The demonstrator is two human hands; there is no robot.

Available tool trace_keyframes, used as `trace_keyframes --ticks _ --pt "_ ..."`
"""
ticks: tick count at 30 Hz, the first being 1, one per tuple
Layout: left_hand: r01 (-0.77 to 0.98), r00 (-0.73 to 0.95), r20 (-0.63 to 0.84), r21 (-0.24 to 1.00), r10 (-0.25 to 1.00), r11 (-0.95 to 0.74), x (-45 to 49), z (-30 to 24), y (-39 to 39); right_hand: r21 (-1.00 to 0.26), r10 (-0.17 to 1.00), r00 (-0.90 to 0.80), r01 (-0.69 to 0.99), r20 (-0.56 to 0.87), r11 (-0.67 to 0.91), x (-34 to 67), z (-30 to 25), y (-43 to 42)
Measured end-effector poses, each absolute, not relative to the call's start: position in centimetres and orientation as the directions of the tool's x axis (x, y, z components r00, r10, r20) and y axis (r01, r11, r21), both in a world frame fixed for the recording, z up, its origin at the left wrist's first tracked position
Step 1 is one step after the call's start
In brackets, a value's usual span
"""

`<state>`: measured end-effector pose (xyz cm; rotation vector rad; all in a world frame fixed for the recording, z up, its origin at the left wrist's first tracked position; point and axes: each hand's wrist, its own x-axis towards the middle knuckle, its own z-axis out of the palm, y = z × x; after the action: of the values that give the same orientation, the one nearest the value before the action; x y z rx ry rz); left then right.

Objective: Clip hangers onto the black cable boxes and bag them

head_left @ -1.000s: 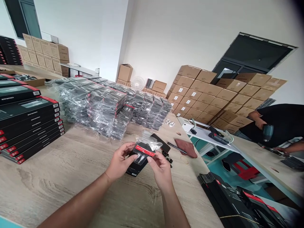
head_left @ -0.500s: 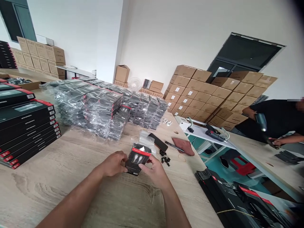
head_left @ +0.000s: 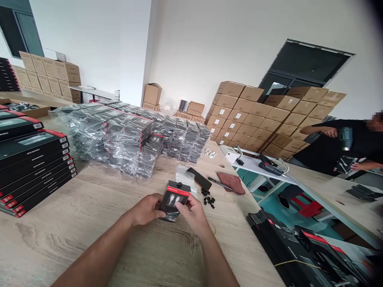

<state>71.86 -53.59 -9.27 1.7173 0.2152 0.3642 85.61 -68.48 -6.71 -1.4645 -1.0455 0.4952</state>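
Left hand (head_left: 149, 210): left side of box (head_left: 172, 199) pinched.
Box: held between both hands, well inside desk's (head_left: 113, 191) right edge.
Right hand (head_left: 194, 214): box's right side pinched, thumb laid on front.
Pouch (head_left: 232, 183): placed near desk's right edge.

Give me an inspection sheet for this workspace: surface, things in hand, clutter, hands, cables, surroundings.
Surface: wood-grain table.
Things in hand: small black box with a red band; a small black piece shows at its top.
Clutter: dark phone-like slab, pen, reddish-brown pouch, loose black parts.
Hands: left hand grips the box's left side; right hand holds its right, thumb on the front.
Cables: pale loop on the white bench; cannot tell whether it is one.
Surroundings: plastic-wrapped stacks, cardboard cartons, a co-worker holding a tool.
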Motion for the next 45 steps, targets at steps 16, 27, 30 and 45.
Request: trace_keyframes --ticks 16,27,30,45 --pt "-0.001 0.948 -0.113 0.933 0.296 0.359 72.5 -7.7 -57.7 -0.870 0.497 0.867 -0.218 0.036 0.443 88.0 -7.0 -68.5" --pt "-0.486 0.651 -0.061 0.732 0.757 0.477 74.7 0.7 -50.7 -0.971 0.648 0.723 0.203 0.238 0.129 87.1 -10.3 -67.2" --pt "-0.488 0.543 -0.155 0.742 0.825 0.460 75.6 2.2 -47.3 -0.895 0.743 0.591 0.444 0.316 0.027 86.5 -11.7 -67.0" --pt "0.063 0.576 0.130 0.977 0.807 -0.203 62.9 -9.2 -52.3 -0.751 0.771 0.516 0.656 0.374 -0.075 86.4 -12.0 -67.0"
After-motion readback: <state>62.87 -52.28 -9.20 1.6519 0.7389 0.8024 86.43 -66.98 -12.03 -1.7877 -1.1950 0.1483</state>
